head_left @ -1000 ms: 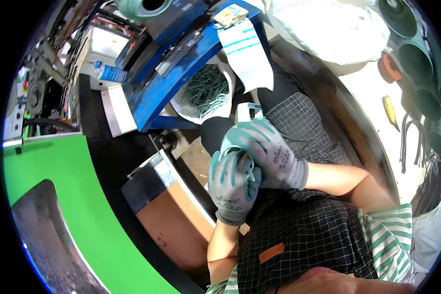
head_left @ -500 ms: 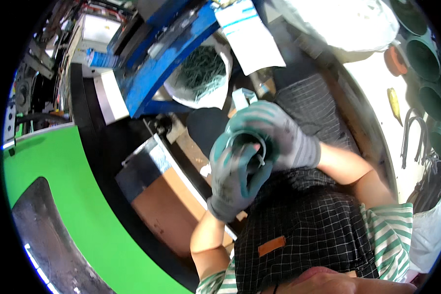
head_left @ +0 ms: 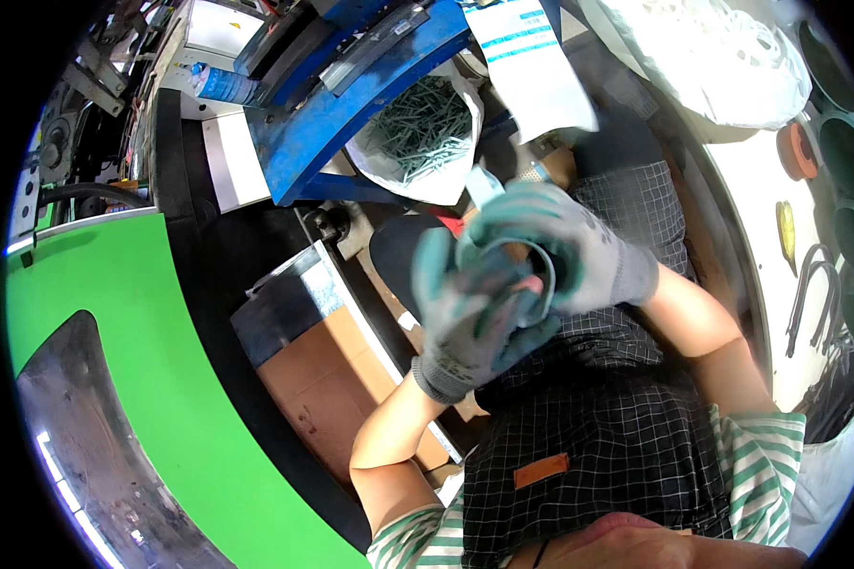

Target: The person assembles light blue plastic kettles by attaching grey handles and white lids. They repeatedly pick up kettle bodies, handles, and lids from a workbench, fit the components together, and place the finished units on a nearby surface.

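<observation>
The right hand (head_left: 593, 251) curls, fingers clamped round a pale-green ring-shaped piece (head_left: 485, 187); the left hand (head_left: 465, 327) blurs beside it, grip unclear; the blue bench's (head_left: 294, 142) edge sits well apart, ahead-left.

Lt. green hollow round part (head_left: 549, 273), open end twd cam, in R hand (head_left: 584, 251), L hand (head_left: 470, 322) at rim.

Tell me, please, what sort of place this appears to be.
Probably a small factory or workshop, judging by the blue metal bench, the white bag of thin green strips and the several green tubes at the right.
</observation>
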Demonstrator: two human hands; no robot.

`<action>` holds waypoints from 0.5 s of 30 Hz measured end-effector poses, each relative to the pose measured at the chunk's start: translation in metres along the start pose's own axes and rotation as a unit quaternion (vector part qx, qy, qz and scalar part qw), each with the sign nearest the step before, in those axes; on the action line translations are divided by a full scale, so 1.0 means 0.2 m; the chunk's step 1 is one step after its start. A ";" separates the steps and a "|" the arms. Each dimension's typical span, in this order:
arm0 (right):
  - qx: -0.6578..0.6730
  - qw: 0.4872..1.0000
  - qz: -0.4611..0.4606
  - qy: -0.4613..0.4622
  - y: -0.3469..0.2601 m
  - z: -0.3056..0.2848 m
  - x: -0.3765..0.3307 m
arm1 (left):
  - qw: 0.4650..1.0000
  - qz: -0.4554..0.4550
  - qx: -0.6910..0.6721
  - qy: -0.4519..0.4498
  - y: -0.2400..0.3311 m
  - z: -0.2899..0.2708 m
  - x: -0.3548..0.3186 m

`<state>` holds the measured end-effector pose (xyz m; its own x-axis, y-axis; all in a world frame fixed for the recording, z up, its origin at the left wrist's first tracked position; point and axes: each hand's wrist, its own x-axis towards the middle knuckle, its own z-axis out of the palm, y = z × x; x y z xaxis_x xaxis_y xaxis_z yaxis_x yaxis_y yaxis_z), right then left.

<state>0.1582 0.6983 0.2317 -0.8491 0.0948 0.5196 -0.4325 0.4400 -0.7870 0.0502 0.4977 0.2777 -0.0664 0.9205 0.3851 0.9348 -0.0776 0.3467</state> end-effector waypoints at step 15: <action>-0.078 0.995 -0.058 0.013 -0.02 -0.05 0.18 | 0.979 -0.079 0.128 0.135 -0.05 -0.02 0.11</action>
<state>0.1315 0.7090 0.2565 -0.7870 0.0565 0.6143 -0.4737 0.5825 -0.6605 0.0384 0.5167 0.2871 -0.2742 0.7760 0.5680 0.9601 0.1877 0.2070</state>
